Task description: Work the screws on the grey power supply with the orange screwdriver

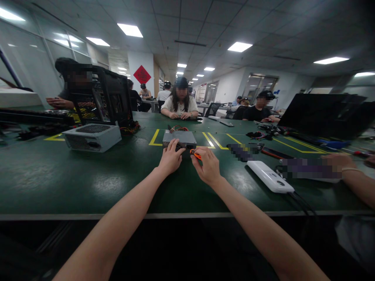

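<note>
A grey metal computer power supply (pixel 180 137) lies flat on the green table, its bundle of coloured cables at the far side. My left hand (pixel 170 158) holds its near left part, fingers over the top edge and thumb along the near face. Close to the near right corner, my right hand (pixel 207 166) is closed on a small orange-and-black tool (pixel 196 155). Its exact kind is too small to tell, and the fingers cover part of it. Whether the tool touches the power supply I cannot tell.
Another power supply (pixel 93 137) and an open black computer case (pixel 102 93) stand at left. A white power strip (pixel 270 176), cables and a dark monitor (pixel 325 113) are at right. A neighbour's hand (pixel 341 166) reaches in from the right; people sit across.
</note>
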### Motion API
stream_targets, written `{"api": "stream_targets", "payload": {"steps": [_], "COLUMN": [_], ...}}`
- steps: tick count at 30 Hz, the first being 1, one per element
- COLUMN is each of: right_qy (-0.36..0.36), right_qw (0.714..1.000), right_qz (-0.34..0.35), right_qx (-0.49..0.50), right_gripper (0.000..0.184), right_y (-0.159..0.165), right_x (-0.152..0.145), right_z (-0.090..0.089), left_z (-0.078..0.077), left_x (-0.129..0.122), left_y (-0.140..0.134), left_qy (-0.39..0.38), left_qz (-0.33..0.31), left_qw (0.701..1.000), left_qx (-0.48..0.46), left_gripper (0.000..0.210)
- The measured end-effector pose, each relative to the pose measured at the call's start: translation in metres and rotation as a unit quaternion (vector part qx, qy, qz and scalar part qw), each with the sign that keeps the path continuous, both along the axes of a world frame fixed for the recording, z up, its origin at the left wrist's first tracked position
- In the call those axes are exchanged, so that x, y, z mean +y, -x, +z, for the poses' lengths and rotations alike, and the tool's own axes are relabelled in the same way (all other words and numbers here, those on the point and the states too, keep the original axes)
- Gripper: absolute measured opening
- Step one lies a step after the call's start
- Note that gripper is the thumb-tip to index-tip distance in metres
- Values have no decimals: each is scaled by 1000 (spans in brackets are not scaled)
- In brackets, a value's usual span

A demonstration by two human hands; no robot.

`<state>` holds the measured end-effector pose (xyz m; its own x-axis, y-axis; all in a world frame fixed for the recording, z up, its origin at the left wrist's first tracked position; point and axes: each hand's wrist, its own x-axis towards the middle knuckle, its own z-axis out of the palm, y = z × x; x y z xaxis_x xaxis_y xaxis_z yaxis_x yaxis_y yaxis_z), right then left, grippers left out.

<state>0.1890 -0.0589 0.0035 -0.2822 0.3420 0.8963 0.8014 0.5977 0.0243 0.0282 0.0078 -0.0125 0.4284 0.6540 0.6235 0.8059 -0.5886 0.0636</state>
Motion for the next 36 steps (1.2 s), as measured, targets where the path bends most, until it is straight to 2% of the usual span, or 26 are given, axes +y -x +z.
{"api": "stream_targets", "payload": {"steps": [2, 7, 13, 16, 18, 23, 26, 29, 32, 36], "right_qy": [-7, -13, 13, 35, 45, 57, 78, 96, 72, 15], "right_qw": [1000, 1000, 1000, 999, 999, 995, 995, 995, 997, 999], "right_qz": [-7, 23, -19, 9, 22, 20, 22, 30, 39, 13], "right_qx": [-10, 17, 9, 18, -12, -76, -66, -13, 2, -41], "right_gripper": [14, 30, 9, 15, 17, 2, 10, 10, 10, 19], "right_y": [0, 3, -1, -1, 1, 3, 5, 6, 5, 3], "right_x": [0, 0, 0, 0, -2, -6, -7, -6, -6, -6], "right_z": [0, -2, -1, -3, -4, -1, 0, -1, -2, -2], "left_z": [-1, -1, 2, 2, 1, 1, 2, 1, 1, 0], "left_x": [1, 0, -2, -2, -2, -1, -1, -1, -1, 0], "left_y": [0, 0, 0, 1, 1, 1, 0, 0, 1, 1], "left_qy": [-3, -4, 12, 10, 8, 9, 10, 10, 8, 5], "left_qz": [-1, -13, -8, -12, -14, -11, -10, -7, -2, -5], "left_qw": [1000, 1000, 1000, 1000, 1000, 1000, 1000, 1000, 1000, 1000], "left_qx": [-1, -5, -4, -7, -9, -2, 1, 6, 9, 11], "left_gripper": [37, 37, 38, 38, 38, 38, 38, 38, 38, 38]}}
